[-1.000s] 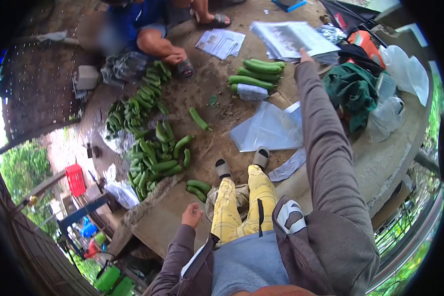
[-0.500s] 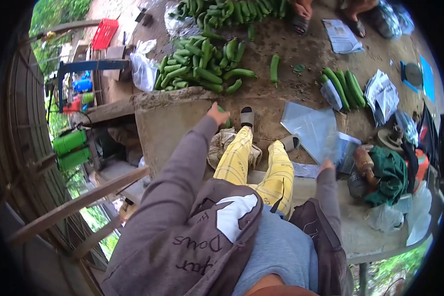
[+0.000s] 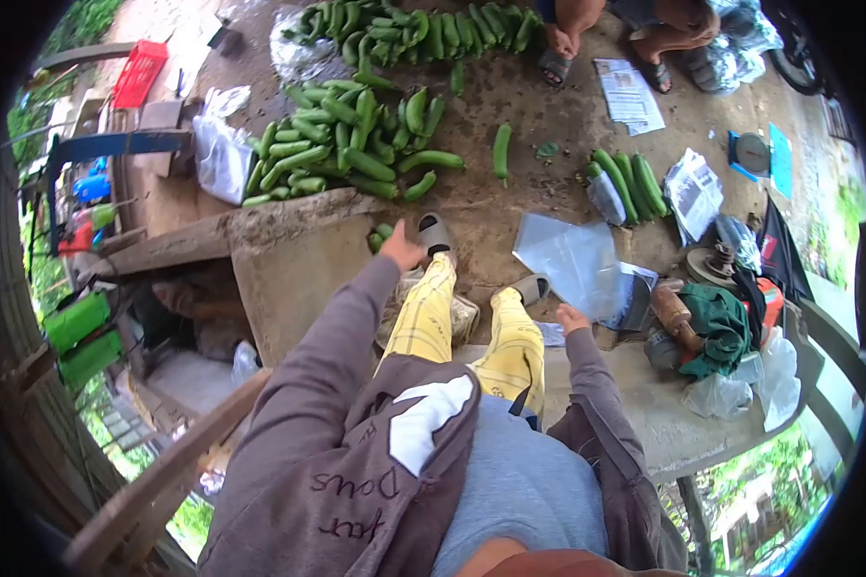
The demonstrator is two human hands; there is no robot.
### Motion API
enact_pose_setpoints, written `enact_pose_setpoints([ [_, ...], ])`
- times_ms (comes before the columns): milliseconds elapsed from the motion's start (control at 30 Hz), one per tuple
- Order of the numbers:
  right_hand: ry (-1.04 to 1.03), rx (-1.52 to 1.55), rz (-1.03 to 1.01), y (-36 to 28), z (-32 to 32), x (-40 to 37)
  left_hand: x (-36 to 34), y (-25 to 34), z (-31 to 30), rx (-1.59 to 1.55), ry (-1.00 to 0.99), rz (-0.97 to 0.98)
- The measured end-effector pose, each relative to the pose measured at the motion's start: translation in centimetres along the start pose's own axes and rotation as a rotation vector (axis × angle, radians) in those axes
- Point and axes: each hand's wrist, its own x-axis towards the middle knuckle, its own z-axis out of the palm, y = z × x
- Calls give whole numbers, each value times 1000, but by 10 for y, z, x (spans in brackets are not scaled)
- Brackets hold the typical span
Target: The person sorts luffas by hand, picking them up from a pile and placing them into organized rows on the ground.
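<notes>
My left hand (image 3: 402, 248) hangs by my left foot with a finger stretched out and nothing visible in its grip. Just left of it, a couple of green cucumbers (image 3: 380, 234) lie low beside the concrete ledge, partly covered by the hand. A crumpled, dirt-stained sack (image 3: 464, 315) is behind my legs. My right hand (image 3: 573, 318) is apart from anything, fingers loosely extended and empty. Clear plastic bags (image 3: 570, 262) lie flat on the ground beyond it, with printed sheets (image 3: 635, 294) to their right.
A large cucumber pile (image 3: 346, 139) sits ahead left, with another row (image 3: 433, 34) behind. Several cucumbers (image 3: 631, 185) lie beside folded newspaper (image 3: 693, 192). A person's foot (image 3: 652, 69) is at the back. Green cloth (image 3: 717, 327) and bags clutter the bench's right; a wooden rail (image 3: 178, 462) crosses lower left.
The view has swung right. My left hand has shifted from one side of the cucumber to the other and appears to have let it go. My right hand has drawn back from over the plastic bags.
</notes>
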Motion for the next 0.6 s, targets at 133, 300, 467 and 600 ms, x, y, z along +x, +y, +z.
enact_pose_setpoints([
  [133,-84,-128,-87,-57,47,-32,-22,-57,-11,188,-220,-12],
  [300,-251,-577,-38,-107,96,-70,-58,-105,-27,420,-393,27],
  [467,-97,-1006,-72,-186,131,-116,-68,-131,-41,576,-537,61],
  [600,-91,-896,-199,-200,141,-107,-68,-118,-58,476,-587,-20],
])
